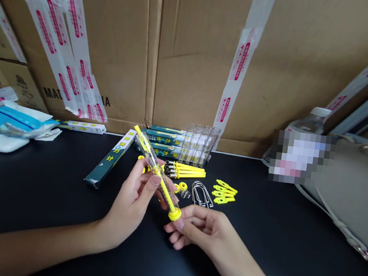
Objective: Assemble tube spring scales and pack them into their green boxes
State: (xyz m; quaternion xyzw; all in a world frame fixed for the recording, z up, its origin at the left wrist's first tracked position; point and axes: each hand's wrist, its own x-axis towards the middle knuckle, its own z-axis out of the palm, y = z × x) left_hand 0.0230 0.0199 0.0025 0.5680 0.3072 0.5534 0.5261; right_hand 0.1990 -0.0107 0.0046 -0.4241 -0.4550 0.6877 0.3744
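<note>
A clear tube with a yellow rod inside (163, 187) slants down to the right in front of me. My left hand (137, 195) is closed round its middle, thumb on top. At the lower end, my right hand (197, 228) pinches the yellow end cap (174, 214). Behind the hands lie black-and-yellow rods (188, 171), yellow rings (182, 186), metal hooks (202, 194) and small yellow pieces (224, 193). Several clear tubes (199, 144) stand in front of stacked boxes (167, 137).
A green and white box (110, 159) lies at the left of the parts on the black table (61, 194). Blue and white packets (16, 120) are far left. A bottle (318, 117) and a grey bag (360, 188) stand right; large cartons (194, 58) close off the back.
</note>
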